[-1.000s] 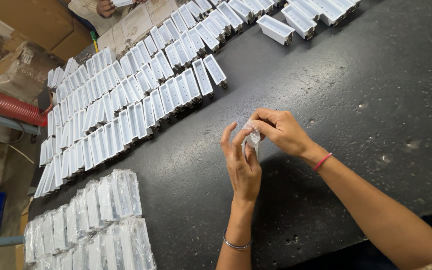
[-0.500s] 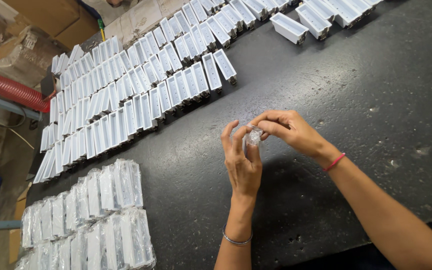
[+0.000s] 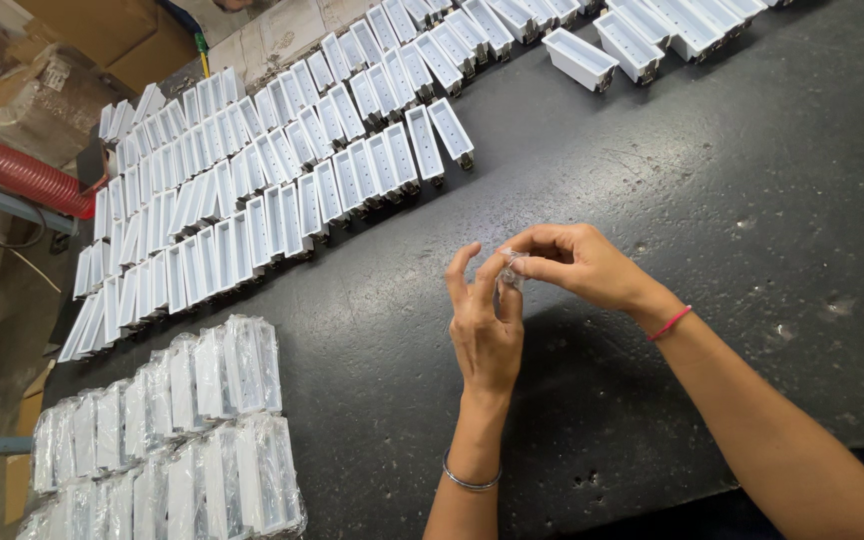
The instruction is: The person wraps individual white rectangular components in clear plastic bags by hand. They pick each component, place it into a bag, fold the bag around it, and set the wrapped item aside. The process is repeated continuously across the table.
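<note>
both hands meet over the middle of the dark table [image 3: 732, 200]; left hand [image 3: 484, 330] upright, palm toward the camera side, fingers raised and slightly spread, thumb and forefinger tips pinching a small clear piece [image 3: 512, 270] — looks like a scrap of transparent plastic or a tiny bagged part, too small to tell which; right hand [image 3: 582, 265] comes in from the right, fingers curled, its grip also clenched on the same clear piece, thumb and forefinger tips touching it; so the piece sits between the two hands, held off the table surface, both grips grasping it; thin metal bangle [image 3: 470, 482] on the left wrist; red thread band [image 3: 670, 322] on the right wrist; up and left of the hands, well apart, long diagonal rows of white open trays [image 3: 282, 180] lie side by side, each narrow and rectangular, running from the left edge up toward the top; a few more white trays [image 3: 580, 58] sit apart along the top edge; at bottom left — bundles of the same white parts wrapped in clear film [image 3: 202, 430], stacked in two groups near the table edge; off the table at far left a red coiled hose [image 3: 22, 172] and brown cardboard boxes [image 3: 82, 30].
</note>
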Demonstrator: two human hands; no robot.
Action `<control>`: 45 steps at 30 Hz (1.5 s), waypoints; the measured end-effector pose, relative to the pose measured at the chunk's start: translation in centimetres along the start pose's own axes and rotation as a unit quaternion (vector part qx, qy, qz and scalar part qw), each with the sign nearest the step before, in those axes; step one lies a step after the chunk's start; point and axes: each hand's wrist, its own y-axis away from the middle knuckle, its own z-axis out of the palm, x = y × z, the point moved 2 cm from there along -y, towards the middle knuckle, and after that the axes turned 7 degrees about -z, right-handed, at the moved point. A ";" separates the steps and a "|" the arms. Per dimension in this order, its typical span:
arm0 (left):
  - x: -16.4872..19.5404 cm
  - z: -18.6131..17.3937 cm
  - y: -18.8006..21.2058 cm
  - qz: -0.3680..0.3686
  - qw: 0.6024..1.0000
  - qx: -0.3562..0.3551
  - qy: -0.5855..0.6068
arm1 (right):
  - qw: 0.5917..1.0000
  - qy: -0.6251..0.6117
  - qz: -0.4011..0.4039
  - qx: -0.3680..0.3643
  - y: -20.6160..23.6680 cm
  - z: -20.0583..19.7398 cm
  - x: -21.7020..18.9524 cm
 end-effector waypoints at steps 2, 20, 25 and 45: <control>-0.3 0.3 0.2 0.001 1.000 -0.007 0.002 | 1.000 -0.013 -0.012 0.003 0.0 -0.1 0.1; 0.0 0.6 0.0 0.014 0.999 -0.022 0.019 | 0.996 0.081 -0.016 0.021 0.1 0.0 -1.1; -0.6 0.7 0.0 0.019 0.999 -0.008 0.044 | 0.999 -0.011 0.008 -0.050 0.2 -1.1 -0.7; -0.6 0.3 0.2 0.029 0.998 -0.037 0.031 | 0.993 0.107 0.045 0.006 0.2 -0.8 -1.3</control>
